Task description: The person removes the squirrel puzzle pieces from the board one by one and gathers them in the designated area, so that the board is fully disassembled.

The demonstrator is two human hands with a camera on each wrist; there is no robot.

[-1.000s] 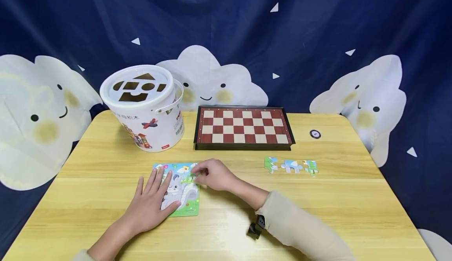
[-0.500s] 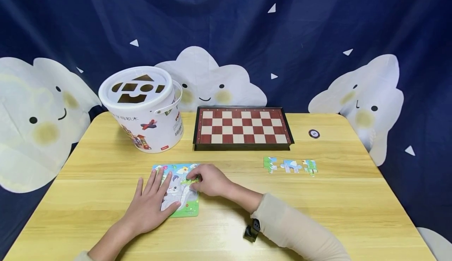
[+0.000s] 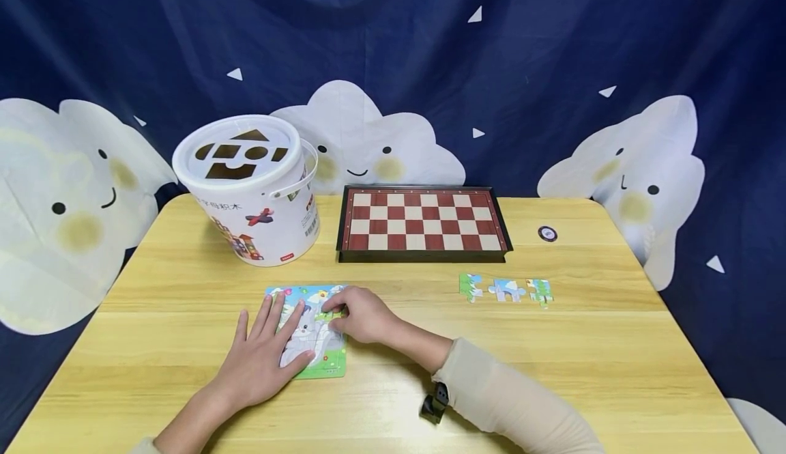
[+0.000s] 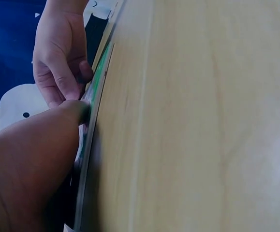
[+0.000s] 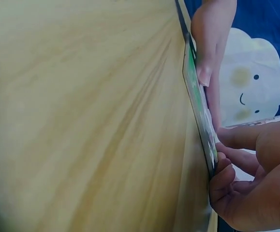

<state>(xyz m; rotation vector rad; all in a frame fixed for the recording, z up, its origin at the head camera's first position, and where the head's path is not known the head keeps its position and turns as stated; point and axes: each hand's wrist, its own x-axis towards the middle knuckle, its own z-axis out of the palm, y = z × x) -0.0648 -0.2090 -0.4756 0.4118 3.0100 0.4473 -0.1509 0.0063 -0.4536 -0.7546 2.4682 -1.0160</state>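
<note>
A square jigsaw puzzle (image 3: 331,365) with a grey squirrel on a green and blue scene lies flat on the wooden table. Spread across its left side is my left hand (image 3: 254,362), its fingers straight and its thumb over the lower edge. My right hand (image 3: 365,314) comes in from the right with curled fingers at the upper right part of the puzzle. Between its thumb and forefinger it pinches a green puzzle piece (image 3: 325,316), partly hidden by the fingers. In the right wrist view, the right fingertips (image 5: 222,164) are right at the puzzle's surface.
Three loose puzzle pieces (image 3: 506,290) lie in a row to the right. Behind them are a red and white chessboard (image 3: 424,222) and a round dark chip (image 3: 548,233). A white bucket (image 3: 270,215) with a shape-cut lid stands back left, before a blue cloud-print curtain (image 3: 522,65).
My right hand has shifted slightly left and down over the puzzle, bringing the green puzzle piece in among the others. The left hand has stayed almost in place.
</note>
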